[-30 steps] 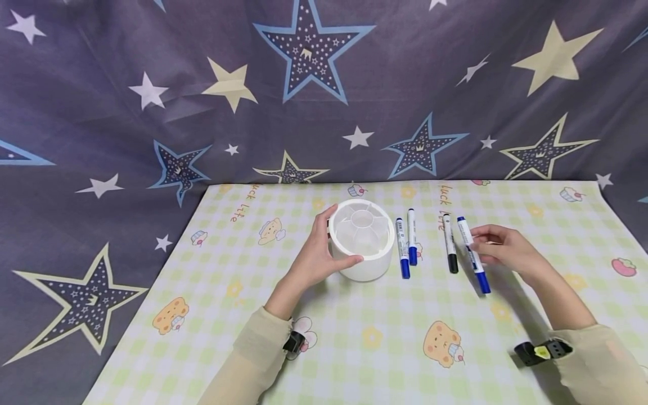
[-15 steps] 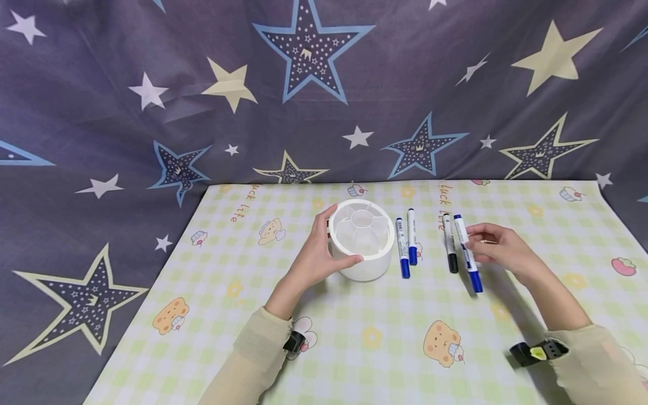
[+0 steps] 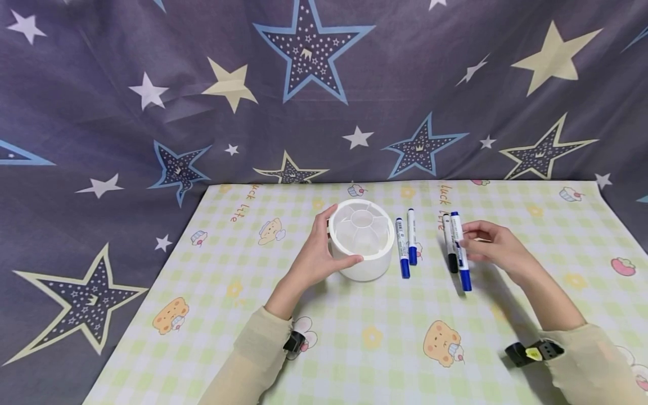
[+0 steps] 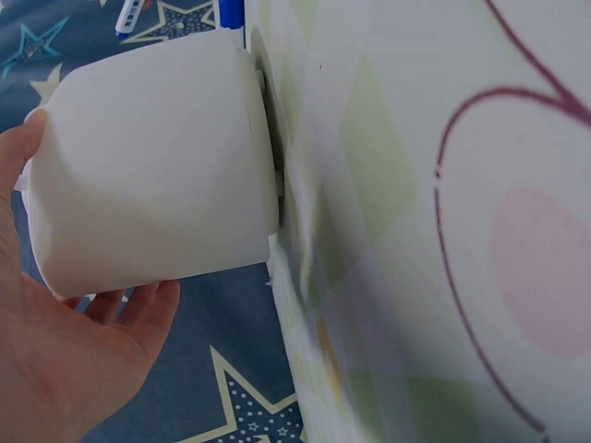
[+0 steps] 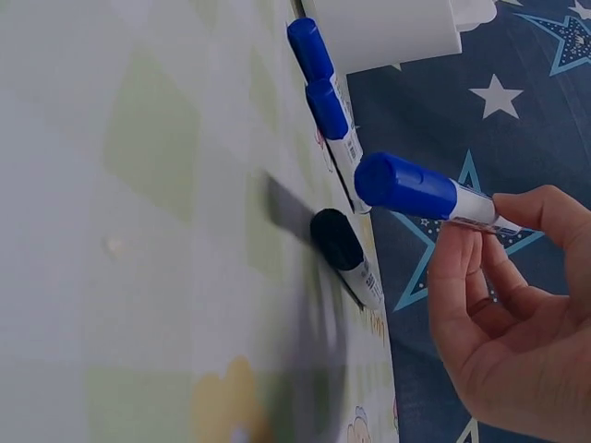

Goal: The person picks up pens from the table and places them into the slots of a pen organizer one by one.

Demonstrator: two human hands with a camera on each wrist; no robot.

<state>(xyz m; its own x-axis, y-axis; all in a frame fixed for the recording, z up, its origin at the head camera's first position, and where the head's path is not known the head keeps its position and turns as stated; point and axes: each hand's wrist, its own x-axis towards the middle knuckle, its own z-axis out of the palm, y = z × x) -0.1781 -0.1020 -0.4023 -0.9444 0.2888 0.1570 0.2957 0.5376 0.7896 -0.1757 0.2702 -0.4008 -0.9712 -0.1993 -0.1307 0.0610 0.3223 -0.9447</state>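
Note:
My left hand [image 3: 316,253] grips a round white pen organizer [image 3: 365,269] at its left side, thumb toward the front and fingers behind. Clear dividers split its top into several compartments, with none holding a pen. The left wrist view shows the organizer's smooth white wall [image 4: 157,166] standing on the cloth. My right hand [image 3: 498,250] pinches a blue-capped whiteboard marker [image 3: 460,253] between thumb and fingers, cap end toward me. In the right wrist view that marker [image 5: 416,189] is held above the cloth. Beside it lies a black-capped marker [image 3: 450,244].
Two more blue-capped markers, one nearer the organizer [image 3: 403,247] and one just right of it [image 3: 412,236], lie on the checked tablecloth [image 3: 354,371]. A dark star-patterned curtain [image 3: 324,135] hangs behind the table's far edge.
My right hand has moved left with the blue-capped marker, bringing it close alongside the black-capped one and more upright in the head view. The left hand and organizer stay put.

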